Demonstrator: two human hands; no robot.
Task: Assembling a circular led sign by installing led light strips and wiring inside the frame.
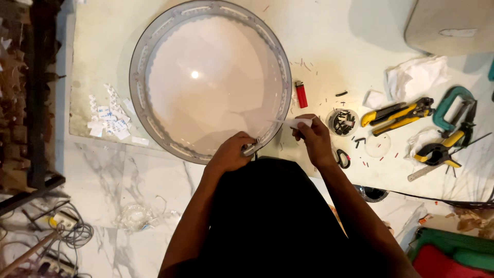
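Note:
A large round lamp housing (149, 123) with a grey slotted rim and a white dome-shaped middle lies on a pale work surface. My left hand (230, 152) presses on the rim's near edge, fingers curled over it. My right hand (314, 140) is just right of the rim and pinches a thin white strip (294, 122) that stretches left toward the rim.
A red lighter (301, 94) lies right of the housing. A small round dish of dark parts (343, 122), yellow-handled pliers (396, 114), a teal clamp (453, 105), white cloth (416, 76) and peeled white backing scraps (109, 118) surround it. Cables (67, 229) lie on the marble floor.

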